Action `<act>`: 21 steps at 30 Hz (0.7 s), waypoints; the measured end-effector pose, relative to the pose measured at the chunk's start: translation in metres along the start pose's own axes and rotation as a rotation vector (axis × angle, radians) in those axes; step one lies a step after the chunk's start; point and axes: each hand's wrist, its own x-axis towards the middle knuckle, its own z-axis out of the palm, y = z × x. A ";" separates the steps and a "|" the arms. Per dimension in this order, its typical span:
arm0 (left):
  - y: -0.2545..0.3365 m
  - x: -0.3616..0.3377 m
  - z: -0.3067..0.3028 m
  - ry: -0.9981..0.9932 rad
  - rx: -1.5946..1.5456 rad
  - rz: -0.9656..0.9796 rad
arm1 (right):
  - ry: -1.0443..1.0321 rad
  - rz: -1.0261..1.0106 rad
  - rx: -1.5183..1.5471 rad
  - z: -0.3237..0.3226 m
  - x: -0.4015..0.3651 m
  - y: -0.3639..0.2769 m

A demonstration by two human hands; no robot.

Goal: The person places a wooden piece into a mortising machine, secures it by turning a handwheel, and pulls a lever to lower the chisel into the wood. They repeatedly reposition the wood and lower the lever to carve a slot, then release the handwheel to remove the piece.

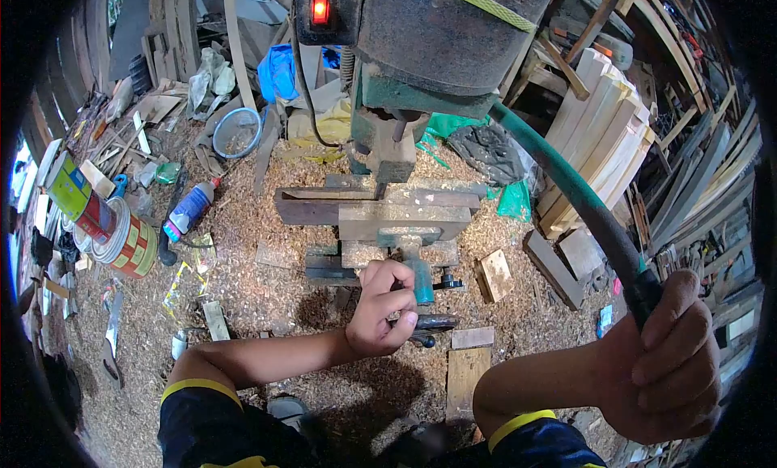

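My right hand is wrapped around the dark grip of a long green lever, which slopes down from the machine head. Below the head, a chisel bit meets a piece of wood held behind a wooden-faced clamp. My left hand is closed, its fingers curled at a dark handwheel in front of the clamp's green screw housing. The part of the wheel inside my fingers is mostly hidden. A red switch glows on the machine.
Wood shavings cover the floor. Stacked light timber stands at the right, with loose blocks nearer the machine. On the left are paint cans, a bottle, a handsaw and a round basket. A cable hangs beside the machine.
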 end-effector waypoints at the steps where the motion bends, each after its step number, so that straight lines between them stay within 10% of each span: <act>1: 0.001 0.001 0.000 0.001 -0.002 0.000 | 0.023 0.005 0.001 0.000 -0.002 0.000; 9: 0.008 0.003 -0.002 -0.026 -0.053 -0.083 | 0.374 0.016 -0.296 -0.015 -0.056 -0.013; 21: -0.001 0.001 -0.002 -0.016 -0.099 -0.099 | 0.170 -0.133 -0.139 0.004 -0.061 0.002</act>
